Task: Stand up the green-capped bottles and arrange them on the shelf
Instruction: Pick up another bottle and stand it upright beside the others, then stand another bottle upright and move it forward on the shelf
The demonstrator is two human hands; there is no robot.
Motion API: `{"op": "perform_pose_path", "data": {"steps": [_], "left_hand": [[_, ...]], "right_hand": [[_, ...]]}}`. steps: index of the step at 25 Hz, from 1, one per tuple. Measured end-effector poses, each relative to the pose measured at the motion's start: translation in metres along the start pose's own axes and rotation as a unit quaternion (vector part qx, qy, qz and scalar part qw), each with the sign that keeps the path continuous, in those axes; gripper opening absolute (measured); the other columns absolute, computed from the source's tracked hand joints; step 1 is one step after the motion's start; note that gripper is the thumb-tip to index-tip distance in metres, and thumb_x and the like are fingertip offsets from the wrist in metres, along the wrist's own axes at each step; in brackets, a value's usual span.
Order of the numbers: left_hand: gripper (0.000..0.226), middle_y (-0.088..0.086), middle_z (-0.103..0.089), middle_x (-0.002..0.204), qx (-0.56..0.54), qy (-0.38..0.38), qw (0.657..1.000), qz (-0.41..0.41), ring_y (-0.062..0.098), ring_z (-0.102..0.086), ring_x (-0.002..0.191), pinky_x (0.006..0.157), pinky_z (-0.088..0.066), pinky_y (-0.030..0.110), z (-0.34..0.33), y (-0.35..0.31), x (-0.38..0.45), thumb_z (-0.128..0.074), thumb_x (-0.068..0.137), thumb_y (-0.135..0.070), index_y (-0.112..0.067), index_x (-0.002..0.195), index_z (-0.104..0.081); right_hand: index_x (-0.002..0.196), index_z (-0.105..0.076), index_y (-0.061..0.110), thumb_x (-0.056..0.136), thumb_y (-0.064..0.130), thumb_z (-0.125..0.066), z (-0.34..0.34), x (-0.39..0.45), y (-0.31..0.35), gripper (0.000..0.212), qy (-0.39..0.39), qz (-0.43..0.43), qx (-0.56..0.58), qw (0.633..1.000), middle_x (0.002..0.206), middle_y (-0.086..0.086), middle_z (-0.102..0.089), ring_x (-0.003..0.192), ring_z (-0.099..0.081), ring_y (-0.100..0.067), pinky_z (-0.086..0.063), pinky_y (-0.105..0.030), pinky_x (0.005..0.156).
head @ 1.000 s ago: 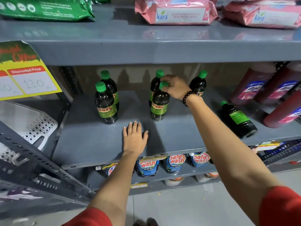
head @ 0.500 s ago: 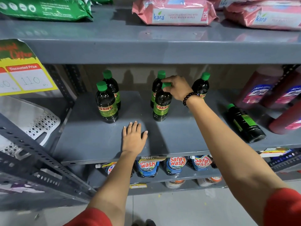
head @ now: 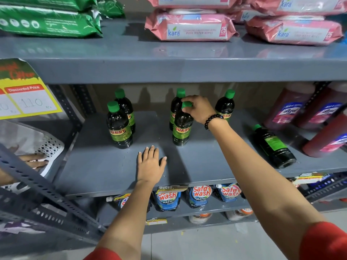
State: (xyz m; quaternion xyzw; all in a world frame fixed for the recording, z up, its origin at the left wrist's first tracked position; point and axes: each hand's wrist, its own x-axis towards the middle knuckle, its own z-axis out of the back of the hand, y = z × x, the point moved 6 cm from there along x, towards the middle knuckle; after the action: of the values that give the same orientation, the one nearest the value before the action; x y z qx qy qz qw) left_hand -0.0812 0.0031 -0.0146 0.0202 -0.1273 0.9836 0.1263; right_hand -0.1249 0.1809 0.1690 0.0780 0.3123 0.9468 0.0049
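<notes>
At the far left a yellow price tag [head: 28, 98] hangs from the upper shelf edge, and below it a white perforated tray [head: 49, 149] sits beyond the slotted upright. On the grey middle shelf [head: 97, 171] two green-capped bottles stand upright at the left, the front-left bottle [head: 118, 126] just ahead of the back-left bottle [head: 125, 107] and overlapping it. Your left hand [head: 150, 164] lies flat on the bare shelf near the front edge, palm down, fingers spread, holding nothing. Just beyond it stands the middle front bottle [head: 182, 126], upright, with another upright bottle [head: 176, 107] close behind it. Your right hand [head: 200, 108], a dark bead bracelet [head: 213, 120] at the wrist, is curled over that front bottle's green cap [head: 186, 105], fingers closed around it. A further upright bottle [head: 225, 106] stands behind your wrist. To the right one fallen bottle [head: 272, 147] lies on its side, cap pointing toward the back, well apart from the standing ones. Red bottles [head: 289, 107] lean at the far right.
</notes>
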Motion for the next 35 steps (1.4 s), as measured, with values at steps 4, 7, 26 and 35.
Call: {"op": "perform_pose_path", "data": {"steps": [4,7,26,35], "left_hand": [[0.056,0.011,-0.036,0.151,0.018,-0.007,1.000,-0.007,0.027,-0.024,0.143,0.118,-0.015,0.048,0.003,-0.004,-0.004,-0.032,0.096,-0.044,-0.009,0.140,-0.035],[0.055,0.012,-0.040,0.148,-0.002,-0.023,1.000,0.001,0.027,-0.028,0.141,0.117,-0.017,0.047,0.007,-0.020,-0.009,-0.036,0.096,-0.043,-0.006,0.138,-0.039],[0.059,0.009,-0.020,0.158,-0.025,0.023,0.999,-0.022,0.022,-0.012,0.147,0.122,-0.005,0.041,-0.041,-0.158,-0.012,-0.027,0.098,-0.042,-0.009,0.146,-0.022],[0.058,0.008,-0.022,0.157,-0.020,0.020,0.999,-0.018,0.022,-0.013,0.147,0.122,-0.005,0.040,-0.043,-0.158,-0.011,-0.026,0.098,-0.043,-0.010,0.146,-0.023]], "right_hand": [[0.133,-0.050,0.014,0.089,0.020,-0.060,0.016,-0.019,-0.016,0.046,-0.074,-0.014,0.053,0.996,0.139,-0.010,-0.054,0.128,-0.049,-0.026,-0.037,-0.031,0.107],[0.127,-0.056,0.010,0.090,0.016,-0.057,0.039,-0.044,-0.067,0.037,-0.179,-0.097,0.057,0.977,0.132,-0.013,-0.059,0.121,-0.055,-0.029,-0.042,-0.032,0.101],[0.138,-0.027,-0.004,0.080,0.031,-0.070,0.093,-0.131,-0.295,0.080,-0.088,-0.377,-0.204,0.899,0.136,-0.026,-0.043,0.127,-0.040,-0.040,-0.035,-0.046,0.104],[0.099,-0.061,0.004,0.057,0.013,-0.076,0.078,-0.101,-0.246,0.045,-0.255,-0.250,0.267,0.895,0.097,-0.015,-0.065,0.087,-0.062,-0.026,-0.054,-0.045,0.087]]}}
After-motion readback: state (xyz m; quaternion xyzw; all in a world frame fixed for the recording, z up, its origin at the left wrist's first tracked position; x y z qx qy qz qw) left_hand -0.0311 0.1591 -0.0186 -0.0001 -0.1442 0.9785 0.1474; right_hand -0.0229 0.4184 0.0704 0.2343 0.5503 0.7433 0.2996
